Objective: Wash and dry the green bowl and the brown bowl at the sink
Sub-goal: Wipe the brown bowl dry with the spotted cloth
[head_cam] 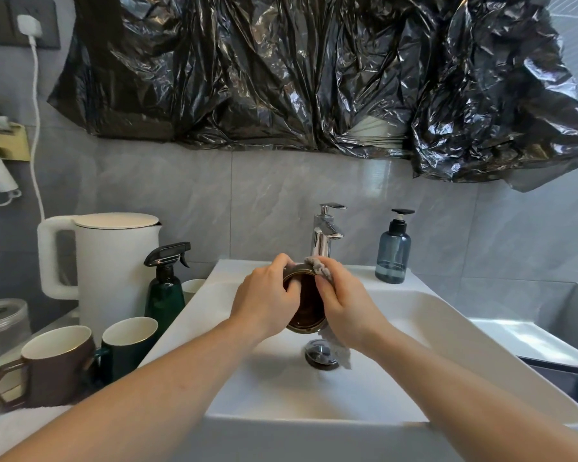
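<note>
- Brown bowl [306, 303] held tilted over the sink [414, 315], under the tap [324, 235] at 12 o'clock, so drips fall in.
- L hand [264, 301] grips the rim, steadying it.
- R hand [344, 305] pinches a grey cloth [321, 266] to the rim, prob. wiping.
- Green bowl: not seen.

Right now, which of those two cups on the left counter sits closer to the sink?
The green cup: it stands right against the sink's left edge, while the brown cup, handle pointing left, sits farther out.
</note>
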`<action>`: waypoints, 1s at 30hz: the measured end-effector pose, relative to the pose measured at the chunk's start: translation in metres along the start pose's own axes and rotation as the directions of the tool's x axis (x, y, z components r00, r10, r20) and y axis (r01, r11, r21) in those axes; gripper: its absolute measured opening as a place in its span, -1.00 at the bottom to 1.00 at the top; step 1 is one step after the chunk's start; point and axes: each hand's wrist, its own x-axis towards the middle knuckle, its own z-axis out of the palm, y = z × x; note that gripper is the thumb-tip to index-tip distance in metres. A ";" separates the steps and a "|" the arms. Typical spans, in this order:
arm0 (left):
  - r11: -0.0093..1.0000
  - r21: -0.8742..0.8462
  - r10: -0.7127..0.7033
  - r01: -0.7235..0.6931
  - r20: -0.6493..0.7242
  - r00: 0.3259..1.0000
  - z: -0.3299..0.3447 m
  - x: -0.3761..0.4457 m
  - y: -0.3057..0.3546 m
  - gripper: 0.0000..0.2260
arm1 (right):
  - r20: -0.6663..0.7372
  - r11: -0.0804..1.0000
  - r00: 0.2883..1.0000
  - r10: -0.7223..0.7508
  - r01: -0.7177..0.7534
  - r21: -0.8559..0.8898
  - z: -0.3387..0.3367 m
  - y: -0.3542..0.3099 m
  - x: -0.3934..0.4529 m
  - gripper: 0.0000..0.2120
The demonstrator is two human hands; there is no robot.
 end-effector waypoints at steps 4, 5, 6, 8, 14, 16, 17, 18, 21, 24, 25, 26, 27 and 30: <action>0.999 0.003 0.033 -0.033 -0.024 0.999 -0.002 0.000 0.003 -0.91 | -0.016 0.999 1.000 -0.023 0.023 -0.048 -0.002 -0.004 0.001 -0.72; 1.000 -0.013 0.027 -0.027 -0.040 0.999 -0.002 0.000 0.003 -0.89 | -0.032 0.999 0.999 -0.029 0.028 -0.045 -0.003 -0.005 0.001 -0.71; 0.999 -0.033 0.014 -0.016 -0.062 0.998 -0.002 0.001 0.003 -0.88 | -0.037 0.999 0.999 -0.026 0.025 -0.028 -0.003 -0.007 0.001 -0.69; 0.998 -0.065 -0.025 0.018 -0.119 0.993 -0.003 0.002 0.001 -0.87 | -0.005 0.999 1.000 0.021 -0.020 0.037 -0.004 -0.009 0.000 -0.70; 0.980 -0.146 -0.169 0.138 -0.234 0.957 -0.009 0.005 -0.005 -0.82 | 0.153 0.993 0.983 0.105 -0.112 0.038 -0.004 -0.007 -0.005 -0.76; 0.984 -0.136 -0.140 0.114 -0.200 0.970 -0.007 0.004 -0.005 -0.82 | 0.121 0.994 0.989 0.079 -0.088 0.070 -0.002 -0.007 -0.004 -0.63; 0.990 -0.114 -0.103 0.084 -0.178 0.979 -0.004 0.003 -0.005 -0.83 | 0.100 0.994 0.993 0.067 -0.075 0.078 -0.001 -0.007 -0.003 -0.57; 0.995 -0.084 -0.066 0.053 -0.156 0.986 -0.002 0.003 -0.004 -0.84 | 0.080 0.995 0.995 0.057 -0.063 0.076 -0.001 -0.008 -0.002 -0.54; 0.999 -0.047 -0.032 0.025 -0.145 0.989 0.002 0.003 -0.002 -0.87 | 0.076 0.994 0.994 0.073 -0.079 0.081 -0.004 -0.005 -0.002 -0.55; 0.992 -0.102 -0.099 0.080 -0.194 0.976 0.000 0.005 -0.003 -0.84 | 0.131 0.989 0.983 0.128 -0.137 0.060 -0.003 0.001 -0.002 -0.67; 0.989 -0.114 -0.117 0.095 -0.203 0.972 -0.002 0.006 -0.005 -0.83 | 0.146 0.986 0.978 0.152 -0.160 0.044 -0.003 0.002 -0.003 -0.70; 0.989 -0.115 -0.120 0.098 -0.203 0.972 -0.003 0.006 -0.007 -0.82 | 0.155 0.985 0.975 0.158 -0.167 0.042 -0.003 0.001 -0.003 -0.72; 0.989 -0.115 -0.115 0.093 -0.195 0.974 -0.003 0.006 -0.008 -0.82 | 0.154 0.987 0.977 0.148 -0.156 0.044 -0.002 0.000 -0.003 -0.71; 0.986 -0.146 -0.100 0.076 -0.167 0.981 -0.001 0.005 -0.008 -0.82 | 0.089 0.990 0.991 0.104 -0.111 0.082 -0.004 -0.007 -0.004 -0.66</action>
